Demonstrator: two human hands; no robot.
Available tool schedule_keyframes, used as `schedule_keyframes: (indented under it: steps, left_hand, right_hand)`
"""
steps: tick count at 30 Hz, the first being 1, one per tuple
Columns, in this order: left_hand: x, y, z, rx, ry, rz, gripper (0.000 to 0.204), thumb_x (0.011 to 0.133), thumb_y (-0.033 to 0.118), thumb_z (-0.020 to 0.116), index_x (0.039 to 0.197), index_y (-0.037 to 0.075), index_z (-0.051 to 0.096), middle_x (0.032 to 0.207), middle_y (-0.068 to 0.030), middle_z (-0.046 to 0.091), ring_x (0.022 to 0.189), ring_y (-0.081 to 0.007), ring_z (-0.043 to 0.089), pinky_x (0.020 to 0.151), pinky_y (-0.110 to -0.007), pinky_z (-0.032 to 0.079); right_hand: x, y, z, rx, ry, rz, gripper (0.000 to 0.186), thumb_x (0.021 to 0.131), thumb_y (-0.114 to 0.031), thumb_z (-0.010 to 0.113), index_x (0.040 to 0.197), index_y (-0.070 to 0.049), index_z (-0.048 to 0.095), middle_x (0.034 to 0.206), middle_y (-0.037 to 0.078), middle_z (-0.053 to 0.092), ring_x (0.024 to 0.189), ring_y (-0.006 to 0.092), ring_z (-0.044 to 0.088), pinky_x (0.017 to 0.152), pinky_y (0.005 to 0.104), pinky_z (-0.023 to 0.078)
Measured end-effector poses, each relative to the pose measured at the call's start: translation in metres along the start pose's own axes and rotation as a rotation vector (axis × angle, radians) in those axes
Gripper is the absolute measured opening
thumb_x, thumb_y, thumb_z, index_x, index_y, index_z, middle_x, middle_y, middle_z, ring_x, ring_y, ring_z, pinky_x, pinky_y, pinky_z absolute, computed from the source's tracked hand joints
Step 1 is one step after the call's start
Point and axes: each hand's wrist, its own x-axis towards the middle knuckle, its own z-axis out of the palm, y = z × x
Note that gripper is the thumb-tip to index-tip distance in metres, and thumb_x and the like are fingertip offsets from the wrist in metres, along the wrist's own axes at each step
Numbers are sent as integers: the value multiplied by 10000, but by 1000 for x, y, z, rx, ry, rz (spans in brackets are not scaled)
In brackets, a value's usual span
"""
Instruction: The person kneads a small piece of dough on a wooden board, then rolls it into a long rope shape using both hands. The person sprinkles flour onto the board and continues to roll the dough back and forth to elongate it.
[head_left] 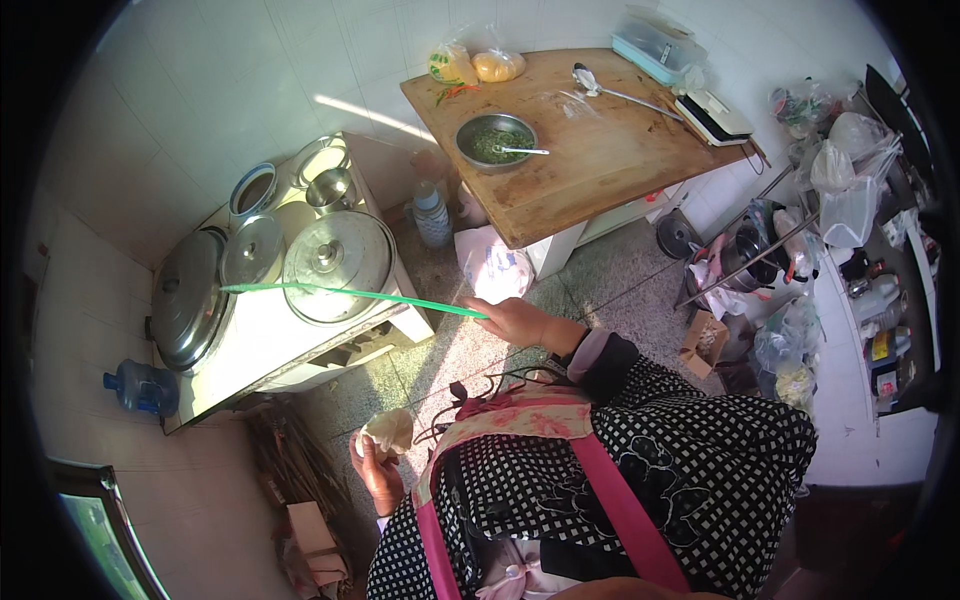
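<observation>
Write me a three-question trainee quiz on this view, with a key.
1. Which hand holds the long green rod?
2. True or false: the metal bowl of chopped greens stands on the floor.
3. The bundle in the left hand is: A black, B pale cream, C blue?

Key:
1. The right hand.
2. False; it stands on the wooden tabletop.
3. B.

Free passage runs over the wooden worktop [590, 175] between the steel bowl [498, 120] and the ladle [640, 101]; on the white worktop [265, 325], pot lids [252, 252] leave a bare front strip; the green rod [400, 299] cuts across the large round lid [340, 258]; a vacuum flask [431, 216] obstructs the gap between worktops.
</observation>
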Motion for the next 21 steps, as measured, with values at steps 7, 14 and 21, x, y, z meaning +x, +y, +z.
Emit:
schedule_keyframes:
  steps: [7, 14, 21]
  left_hand:
    - [-10, -1, 47, -24, 34, -6, 356, 892, 388, 620, 1063, 85, 545, 827, -1, 592, 591, -82, 516, 448, -216, 346]
    - [-30, -14, 78, 81, 97, -34, 335, 888, 358, 627, 1047, 74, 551, 800, -9, 580, 590, -80, 520, 420, -212, 364]
    - [-52, -12, 98, 11, 195, -4, 278, 859, 292, 673, 998, 82, 557, 780, 0, 575, 574, -72, 514, 419, -212, 361]
  right_hand:
    - [-27, 100, -112, 364, 961, 343, 153, 986, -172, 470, 1061, -42, 501, 544, 15, 466, 464, 115, 480, 434, 303, 395]
    - [-64, 157, -215, 827, 1574, 372, 319, 929, -158, 454, 1223, -52, 389, 640, 33, 468, 468, 97, 420, 413, 226, 360]
    - [-4, 151, -196, 770, 1300, 479, 233, 941, -125, 416, 1161, -54, 389, 654, 34, 482, 482, 108, 428, 421, 243, 370]
